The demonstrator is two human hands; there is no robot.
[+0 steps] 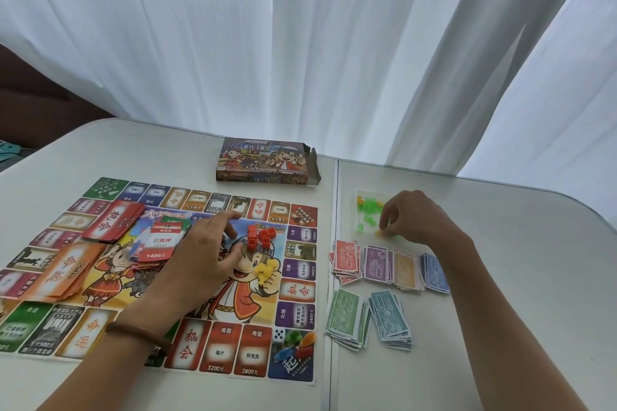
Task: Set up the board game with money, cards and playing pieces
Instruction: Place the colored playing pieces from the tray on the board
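- Head view: the game board (213,354) lies flat on the white surface (500,310), with the game box (267,160) just beyond its 12 o'clock edge.
- The left hand (200,260) is over the board's middle, its fingers released and spread, holding nothing. Red houses (258,237) sit at its 2 o'clock and yellow pieces (265,269) at its 3 o'clock.
- A red card deck (113,220) and an orange card deck (66,272) lie toward the board's 9 o'clock side, with property cards (160,240) beside the left hand.
- A die (278,334) and coloured tokens (300,344) sit at the board's 5 o'clock corner.
- The right hand (414,220) is off the board at its 2 o'clock, fingers curled down and pinching a small yellow piece (379,233). Green pieces (367,207) lie at the hand's 10 o'clock.
- Money stacks (375,264) lie in two rows at the board's 3 o'clock, near the right wrist.
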